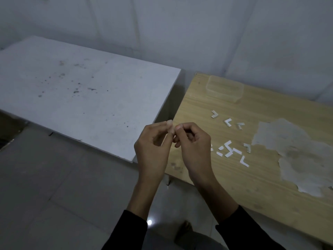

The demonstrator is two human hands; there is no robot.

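One tiny pale piece (171,130) pinched between left hand (153,147) and right hand (195,147).

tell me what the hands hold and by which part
The left hand and right hand pinch one small pale piece between their fingertips, where they meet. It is mostly hidden, so which part cannot be told.

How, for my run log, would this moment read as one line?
left hand, right hand: fingertips jointly pinch small pale piece | wooden table: bent white pieces, clear box
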